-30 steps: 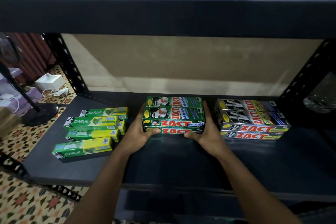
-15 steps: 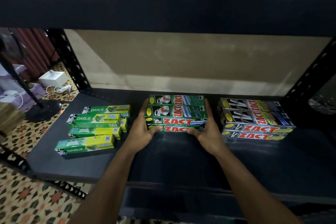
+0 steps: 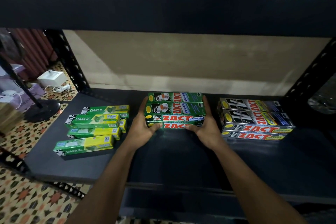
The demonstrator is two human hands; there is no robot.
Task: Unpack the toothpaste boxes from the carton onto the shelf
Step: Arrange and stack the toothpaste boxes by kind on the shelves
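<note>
Green Zact stack (image 3: 175,109) on shelf (image 3: 163,160) | hands: left hand (image 3: 143,130), right hand (image 3: 207,130) grasp its ends

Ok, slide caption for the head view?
Left hand and right hand hold the green Zact stack on the shelf between Darlie boxes and silver Zact boxes.

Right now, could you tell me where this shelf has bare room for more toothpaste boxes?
Bare shelf lies front right, before the silver ZACT stack, and back left, behind the Darlie boxes. Beside the green ZACT stack it is crowded: the left hand fills the gap to the Darlie boxes, the right hand narrows the gap to the silver stack.
</note>
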